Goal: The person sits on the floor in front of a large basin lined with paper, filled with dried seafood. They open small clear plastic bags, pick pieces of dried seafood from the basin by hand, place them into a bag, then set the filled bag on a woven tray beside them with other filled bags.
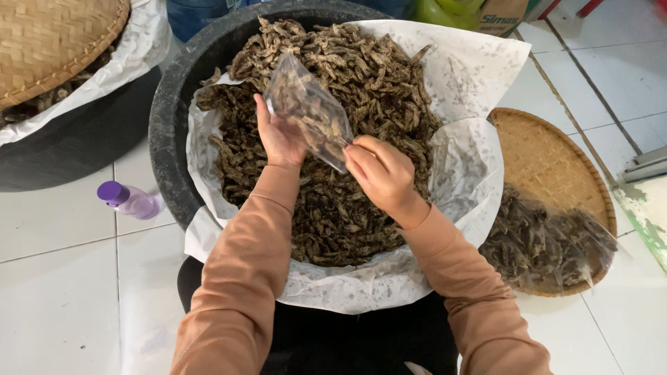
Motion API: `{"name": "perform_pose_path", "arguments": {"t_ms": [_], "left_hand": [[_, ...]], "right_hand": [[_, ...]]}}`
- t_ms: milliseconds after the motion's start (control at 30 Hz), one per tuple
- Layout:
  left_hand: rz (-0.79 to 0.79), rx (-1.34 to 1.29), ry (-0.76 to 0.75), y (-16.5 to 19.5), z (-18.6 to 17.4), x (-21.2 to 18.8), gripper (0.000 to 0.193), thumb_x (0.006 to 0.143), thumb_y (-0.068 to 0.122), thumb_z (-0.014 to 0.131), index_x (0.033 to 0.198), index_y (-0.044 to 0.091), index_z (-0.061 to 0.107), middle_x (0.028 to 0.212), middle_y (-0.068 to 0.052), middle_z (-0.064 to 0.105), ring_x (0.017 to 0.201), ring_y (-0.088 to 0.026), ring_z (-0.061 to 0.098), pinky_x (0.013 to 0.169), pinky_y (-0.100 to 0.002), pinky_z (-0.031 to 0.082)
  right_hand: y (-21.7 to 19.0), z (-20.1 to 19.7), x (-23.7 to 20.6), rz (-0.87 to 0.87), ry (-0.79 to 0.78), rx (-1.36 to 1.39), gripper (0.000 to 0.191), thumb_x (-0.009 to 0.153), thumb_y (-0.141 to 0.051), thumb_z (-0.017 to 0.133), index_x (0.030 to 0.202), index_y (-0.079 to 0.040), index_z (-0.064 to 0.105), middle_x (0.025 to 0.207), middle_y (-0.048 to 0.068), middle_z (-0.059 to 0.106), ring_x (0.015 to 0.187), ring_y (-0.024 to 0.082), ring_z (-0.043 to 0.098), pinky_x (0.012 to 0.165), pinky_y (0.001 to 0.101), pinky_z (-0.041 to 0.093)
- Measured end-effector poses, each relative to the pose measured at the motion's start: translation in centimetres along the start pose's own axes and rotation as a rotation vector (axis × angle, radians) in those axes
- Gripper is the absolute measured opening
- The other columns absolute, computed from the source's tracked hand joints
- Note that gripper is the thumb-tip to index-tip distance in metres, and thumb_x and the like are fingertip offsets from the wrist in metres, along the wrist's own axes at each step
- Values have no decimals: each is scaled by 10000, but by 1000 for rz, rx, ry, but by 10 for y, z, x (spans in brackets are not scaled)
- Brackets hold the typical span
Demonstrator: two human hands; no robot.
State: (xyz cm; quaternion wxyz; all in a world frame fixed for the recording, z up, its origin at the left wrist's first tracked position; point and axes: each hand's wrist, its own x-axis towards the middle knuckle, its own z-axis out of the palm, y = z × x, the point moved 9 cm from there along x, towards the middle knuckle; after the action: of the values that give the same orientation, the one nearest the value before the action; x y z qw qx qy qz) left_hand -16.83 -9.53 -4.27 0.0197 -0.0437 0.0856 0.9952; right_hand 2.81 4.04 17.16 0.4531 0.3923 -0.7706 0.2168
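A clear plastic bag, partly filled with dark brown dried strips, is held over a big black tub. My left hand grips the bag from its left side. My right hand pinches the bag's lower right corner. The tub is lined with white paper and heaped with the same dried strips. Both arms wear orange-brown sleeves.
A round woven tray on the right holds several filled clear bags. A second black tub at top left has a woven tray as a lid. A small purple-capped bottle lies on the white tile floor.
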Motion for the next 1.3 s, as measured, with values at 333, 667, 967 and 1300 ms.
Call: {"name": "perform_pose_path", "arguments": {"t_ms": [333, 667, 967, 1300], "left_hand": [[185, -104, -27, 16, -10, 9, 622, 967, 510, 635, 1351, 28, 551, 1221, -92, 640, 1118, -247, 643, 1061, -469, 566], [136, -62, -84, -1, -16, 16, 442, 1068, 377, 514, 1390, 75, 538, 1329, -89, 649, 1205, -270, 617, 1108, -487, 513], [-55, -10, -15, -19, -21, 15, 621, 1020, 508, 476, 1429, 41, 498, 1427, -190, 564, 1310, -368, 563, 1130, -545, 456], [-13, -42, 17, -15, -35, 25, 624, 1036, 525, 434, 1439, 54, 510, 1442, -156, 561, 1347, -344, 529, 1164, -541, 424]], "right_hand": [[10, -7, -10, 253, 116, 259, 200, 868, 72, 848, 947, 21, 672, 953, 106, 701, 736, 150, 695, 635, 271, 574], [56, 34, -21, 438, 85, 388, 133, 939, 70, 782, 1006, 45, 670, 1045, 111, 701, 844, 142, 738, 722, 254, 634], [83, 89, -27, 438, -660, 601, 458, 1065, -43, 522, 1517, -112, 530, 1640, 162, 434, 1460, 276, 485, 1065, 328, 503], [109, 86, -33, 713, -465, 1290, 403, 1075, -81, 508, 1458, -77, 633, 1584, 133, 544, 1460, 258, 533, 1246, 380, 442]]}}
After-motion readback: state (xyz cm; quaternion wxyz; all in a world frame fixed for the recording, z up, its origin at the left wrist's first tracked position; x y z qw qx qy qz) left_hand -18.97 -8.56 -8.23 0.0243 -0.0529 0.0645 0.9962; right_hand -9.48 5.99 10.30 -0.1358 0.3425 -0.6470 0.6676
